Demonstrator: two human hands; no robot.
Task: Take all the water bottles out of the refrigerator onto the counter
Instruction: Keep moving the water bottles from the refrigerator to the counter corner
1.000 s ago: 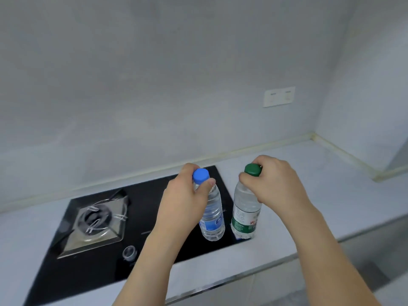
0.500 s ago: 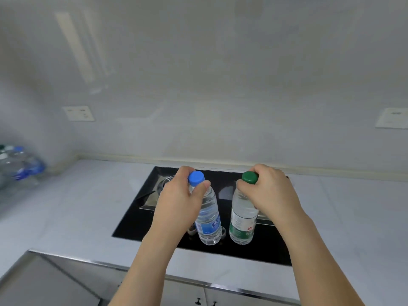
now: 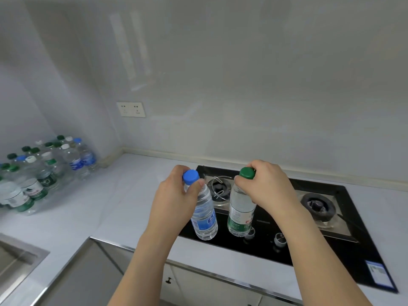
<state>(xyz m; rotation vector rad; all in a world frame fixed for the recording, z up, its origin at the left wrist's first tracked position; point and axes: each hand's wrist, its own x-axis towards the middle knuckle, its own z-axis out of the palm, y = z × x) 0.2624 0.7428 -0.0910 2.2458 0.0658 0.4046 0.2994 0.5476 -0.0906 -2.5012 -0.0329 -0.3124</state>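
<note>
My left hand [image 3: 174,202] grips the neck of a clear water bottle with a blue cap and blue label [image 3: 204,217]. My right hand [image 3: 267,188] grips the neck of a clear water bottle with a green cap and green label [image 3: 239,217]. Both bottles hang upright in the air, side by side, above the front left part of the black gas hob [image 3: 320,252]. Several more water bottles [image 3: 42,171] with green, blue and white caps stand grouped on the white counter [image 3: 106,206] in the far left corner. The refrigerator is out of view.
The hob has two burners [image 3: 318,204] and knobs [image 3: 279,239] near its front edge. A steel sink [image 3: 19,259] sits at the lower left. A wall socket [image 3: 131,109] is above the counter. Cabinet doors [image 3: 198,283] lie below the counter edge.
My view has swung left, bringing the counter corner and its group of bottles into sight. Both hands keep the same hold on their bottles, carried leftward over the hob.
</note>
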